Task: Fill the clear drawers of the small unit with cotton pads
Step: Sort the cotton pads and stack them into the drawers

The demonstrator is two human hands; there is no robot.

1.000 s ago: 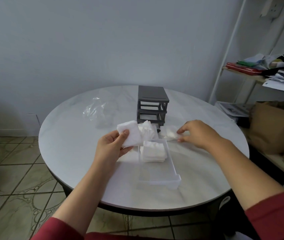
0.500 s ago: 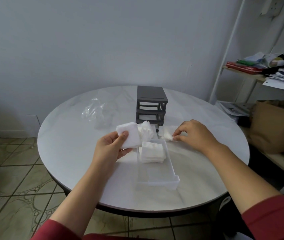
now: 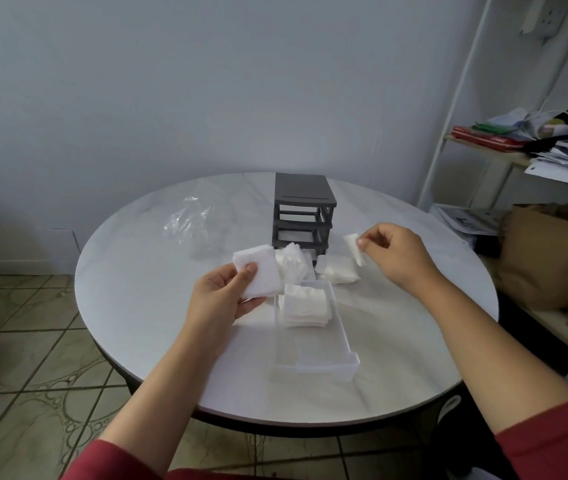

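Right hand (image 3: 398, 252) has lifted one pad (image 3: 353, 248) off the pile (image 3: 338, 274), left hand (image 3: 222, 299) still grips a stack (image 3: 257, 270), drawer (image 3: 317, 337) near the tabletop (image 3: 137, 289) edge.

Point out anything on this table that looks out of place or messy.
Loose cotton pads lie heaped on the table instead of in a drawer. One clear drawer sits pulled right out of the grey unit, only partly filled.
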